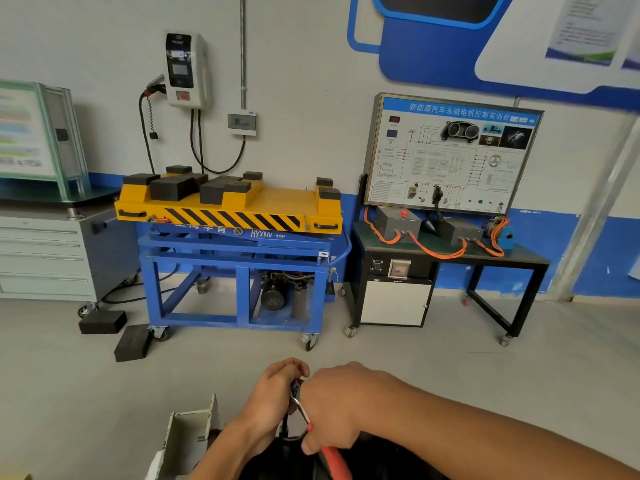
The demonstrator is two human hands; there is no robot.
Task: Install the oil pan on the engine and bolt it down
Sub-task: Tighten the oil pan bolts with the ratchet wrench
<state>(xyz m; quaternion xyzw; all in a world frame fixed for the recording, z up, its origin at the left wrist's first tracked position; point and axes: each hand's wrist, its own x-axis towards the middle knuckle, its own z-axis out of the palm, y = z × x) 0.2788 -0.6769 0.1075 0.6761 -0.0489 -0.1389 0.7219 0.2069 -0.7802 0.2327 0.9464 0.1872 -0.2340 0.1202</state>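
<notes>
At the bottom centre my two hands meet over a ratchet wrench (300, 408) with a chrome shaft and a red handle (335, 460). My left hand (273, 393) grips the wrench head from above. My right hand (332, 407) curls round the shaft and the top of the red handle. Under the wrench head a dark extension (284, 426) runs straight down to a black surface, the oil pan (277, 462), which is mostly cut off by the frame's lower edge and hidden by my forearms. No bolt is visible.
A grey bracket of the engine stand (187, 441) rises at the lower left. Across the grey floor stand a blue lift cart with a yellow top (228, 216), a training bench with a wiring board (450, 154), a grey drawer cabinet (41, 254) and two black blocks (117, 332).
</notes>
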